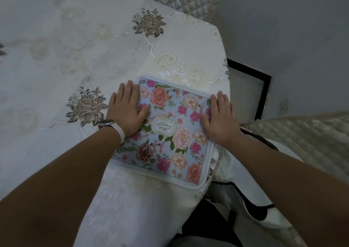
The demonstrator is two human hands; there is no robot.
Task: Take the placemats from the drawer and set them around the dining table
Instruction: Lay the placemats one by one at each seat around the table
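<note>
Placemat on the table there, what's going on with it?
A person is laying a floral placemat on the dining table, near its corner. The left hand and the right hand lie flat on opposite sides of it, fingers straight, pressing it onto the embroidered tablecloth. The left wrist wears a watch. This is the only placemat in view.

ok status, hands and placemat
Pressing flat: left hand, right hand, both on blue floral fabric placemat. Placemat lies at edge of white embroidered tablecloth. Nothing else on it.
</note>
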